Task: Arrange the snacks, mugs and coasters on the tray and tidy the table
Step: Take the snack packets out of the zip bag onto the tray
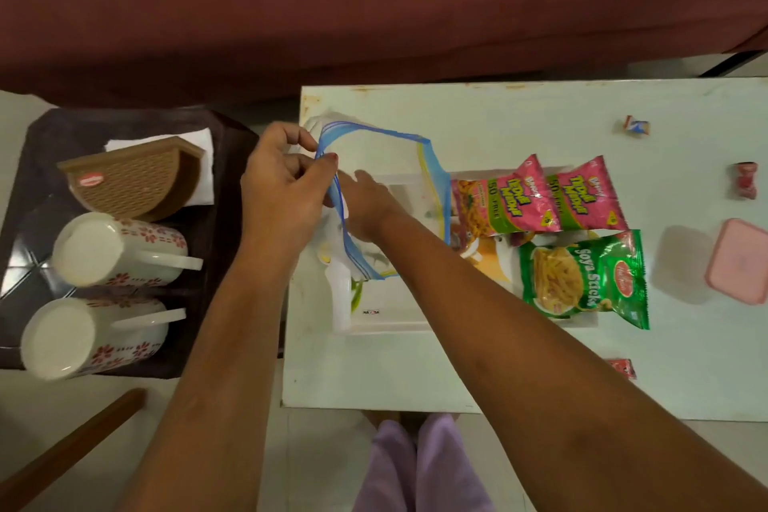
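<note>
My left hand point(282, 187) pinches the blue zip edge of a clear zip bag point(386, 150) held over the white tray point(386, 322). Reaching into the bag's mouth, my right hand point(368, 204) has its fingers inside; what they hold is hidden. On the tray's right part lie two pink snack packets point(540, 195) and a green Soya Sticks packet point(582, 278). Left of the table, a dark stool point(232, 162) carries two white floral mugs point(120, 249) point(91, 339) on their sides and a brown coaster holder point(137, 179).
The white table point(540, 112) also bears small wrapped candies point(636, 126) point(745, 180) point(621, 367) and a pink-lidded box point(739, 260) at the right edge. A maroon sofa point(332, 4) runs along the far side. A wooden stick point(70, 449) lies at the lower left.
</note>
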Tool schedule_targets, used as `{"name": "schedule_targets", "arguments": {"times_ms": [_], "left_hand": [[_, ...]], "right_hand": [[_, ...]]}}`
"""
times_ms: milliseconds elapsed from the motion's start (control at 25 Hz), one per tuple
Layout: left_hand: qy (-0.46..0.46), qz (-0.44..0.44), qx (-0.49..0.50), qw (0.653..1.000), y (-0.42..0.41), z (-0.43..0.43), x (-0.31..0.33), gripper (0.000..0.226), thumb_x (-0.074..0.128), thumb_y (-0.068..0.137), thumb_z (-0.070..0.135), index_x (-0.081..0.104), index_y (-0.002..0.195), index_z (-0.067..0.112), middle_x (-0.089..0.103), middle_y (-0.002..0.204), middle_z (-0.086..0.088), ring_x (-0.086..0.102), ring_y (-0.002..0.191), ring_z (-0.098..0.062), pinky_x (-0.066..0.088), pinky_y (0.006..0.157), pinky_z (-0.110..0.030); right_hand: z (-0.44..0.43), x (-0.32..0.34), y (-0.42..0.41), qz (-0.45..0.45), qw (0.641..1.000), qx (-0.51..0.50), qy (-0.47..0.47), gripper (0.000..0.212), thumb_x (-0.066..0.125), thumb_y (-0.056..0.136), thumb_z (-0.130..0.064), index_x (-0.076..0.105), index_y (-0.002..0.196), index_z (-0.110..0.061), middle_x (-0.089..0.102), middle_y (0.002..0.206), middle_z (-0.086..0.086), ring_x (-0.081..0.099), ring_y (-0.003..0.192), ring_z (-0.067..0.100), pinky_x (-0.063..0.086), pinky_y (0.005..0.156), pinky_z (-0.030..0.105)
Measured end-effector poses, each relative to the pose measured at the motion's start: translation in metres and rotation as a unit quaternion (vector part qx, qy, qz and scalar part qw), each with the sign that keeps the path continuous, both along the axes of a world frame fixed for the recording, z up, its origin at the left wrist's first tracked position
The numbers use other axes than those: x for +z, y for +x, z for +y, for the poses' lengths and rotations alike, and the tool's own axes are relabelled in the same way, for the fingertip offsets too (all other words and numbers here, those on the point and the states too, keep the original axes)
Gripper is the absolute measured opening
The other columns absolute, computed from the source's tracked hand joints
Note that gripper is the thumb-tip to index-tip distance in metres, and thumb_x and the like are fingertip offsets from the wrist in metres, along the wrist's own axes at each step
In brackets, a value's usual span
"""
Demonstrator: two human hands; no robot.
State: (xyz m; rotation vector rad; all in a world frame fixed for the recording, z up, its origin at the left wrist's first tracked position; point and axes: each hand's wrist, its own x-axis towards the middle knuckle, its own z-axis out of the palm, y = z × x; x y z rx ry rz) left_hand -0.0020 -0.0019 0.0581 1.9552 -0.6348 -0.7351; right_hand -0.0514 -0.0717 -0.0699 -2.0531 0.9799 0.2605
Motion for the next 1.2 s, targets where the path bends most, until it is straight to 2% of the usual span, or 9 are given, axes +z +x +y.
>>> {"name": "schedule_targets", "arguments": {"times_ms": [160, 240, 360, 480, 640, 760, 920, 1040, 1200], "left_hand": [[-0.008, 0.018, -0.016, 1.000, 0.022, 0.012, 0.006, 0.011, 0.060, 0.089, 0.014, 0.049, 0.091, 0.016, 0.067, 0.076, 0.003, 0.070, 0.071, -0.002, 0.052, 0.055, -0.012], [-0.009, 0.021, -0.013, 1.000, 0.029, 0.014, 0.004, 0.011, 0.060, 0.089, 0.013, 0.049, 0.089, 0.017, 0.068, 0.077, 0.000, 0.070, 0.072, -0.004, 0.053, 0.055, -0.013], [-0.010, 0.024, -0.013, 1.000, 0.033, 0.012, 0.002, 0.014, 0.060, 0.089, 0.014, 0.047, 0.086, 0.020, 0.069, 0.081, -0.013, 0.071, 0.074, -0.014, 0.056, 0.056, -0.019], [-0.004, 0.022, -0.020, 1.000, 0.031, 0.010, 0.000, 0.014, 0.061, 0.089, 0.017, 0.047, 0.089, 0.018, 0.069, 0.077, -0.004, 0.071, 0.075, -0.010, 0.057, 0.060, -0.019], [-0.013, 0.005, -0.022, 1.000, 0.025, 0.006, -0.003, 0.017, 0.061, 0.088, 0.016, 0.047, 0.083, 0.024, 0.067, 0.074, -0.006, 0.069, 0.069, -0.013, 0.056, 0.059, -0.023], [-0.031, -0.012, -0.017, 0.999, 0.018, -0.002, -0.003, 0.024, 0.063, 0.087, 0.016, 0.046, 0.076, 0.029, 0.063, 0.070, -0.017, 0.062, 0.064, -0.027, 0.052, 0.058, -0.040], [-0.030, -0.014, -0.059, 0.998, 0.006, -0.020, 0.000, 0.026, 0.062, 0.086, 0.015, 0.045, 0.074, 0.030, 0.059, 0.055, -0.001, 0.055, 0.052, -0.019, 0.043, 0.053, -0.031], [-0.021, -0.036, -0.093, 0.995, -0.013, -0.032, 0.000, 0.023, 0.061, 0.085, 0.010, 0.047, 0.077, 0.026, 0.053, 0.050, 0.001, 0.046, 0.047, -0.018, 0.038, 0.051, -0.026], [-0.008, -0.113, -0.096, 0.989, -0.031, -0.038, -0.001, 0.015, 0.060, 0.083, 0.010, 0.048, 0.086, 0.018, 0.051, 0.050, 0.004, 0.044, 0.042, -0.006, 0.038, 0.051, -0.018]], "right_hand": [[0.013, 0.002, 0.022, -0.110, 0.992, -0.067, 0.016, 0.083, 0.065, 0.079, -0.039, 0.016, 0.145, -0.028, 0.046, 0.136, 0.018, 0.054, 0.110, 0.039, 0.049, 0.092, 0.054], [0.017, 0.010, 0.025, -0.099, 0.993, -0.059, -0.033, 0.072, 0.059, 0.090, -0.027, 0.016, 0.147, -0.021, 0.039, 0.144, 0.017, 0.050, 0.118, 0.036, 0.047, 0.096, 0.051], [0.013, 0.017, 0.024, -0.071, 0.982, -0.010, -0.176, 0.051, 0.053, 0.095, -0.028, 0.032, 0.139, -0.014, 0.053, 0.127, 0.015, 0.054, 0.115, 0.029, 0.048, 0.091, 0.041], [0.007, 0.030, 0.016, -0.059, 0.968, 0.038, -0.241, 0.036, 0.056, 0.094, -0.025, 0.049, 0.126, -0.009, 0.060, 0.121, 0.011, 0.055, 0.115, 0.028, 0.050, 0.085, 0.035], [0.012, 0.063, -0.014, -0.124, 0.934, -0.052, -0.331, 0.018, 0.062, 0.086, -0.013, 0.064, 0.103, -0.015, 0.070, 0.104, 0.005, 0.060, 0.108, 0.034, 0.054, 0.075, 0.037], [0.022, 0.097, -0.063, -0.144, 0.903, -0.118, -0.387, 0.008, 0.062, 0.084, -0.011, 0.063, 0.088, -0.017, 0.070, 0.089, 0.000, 0.062, 0.099, 0.028, 0.052, 0.062, 0.032], [0.014, 0.112, -0.136, -0.303, 0.879, -0.206, -0.305, 0.012, 0.058, 0.084, 0.004, 0.065, 0.089, -0.003, 0.068, 0.091, 0.005, 0.064, 0.088, 0.030, 0.053, 0.074, 0.037], [0.006, 0.108, -0.156, -0.378, 0.862, -0.254, -0.222, 0.020, 0.056, 0.086, 0.006, 0.061, 0.091, -0.012, 0.064, 0.095, -0.008, 0.065, 0.094, 0.015, 0.053, 0.082, 0.024], [0.001, 0.104, -0.167, -0.473, 0.760, -0.442, -0.055, 0.028, 0.055, 0.091, -0.006, 0.058, 0.079, -0.032, 0.064, 0.080, -0.014, 0.062, 0.080, 0.011, 0.052, 0.069, 0.030]]}}
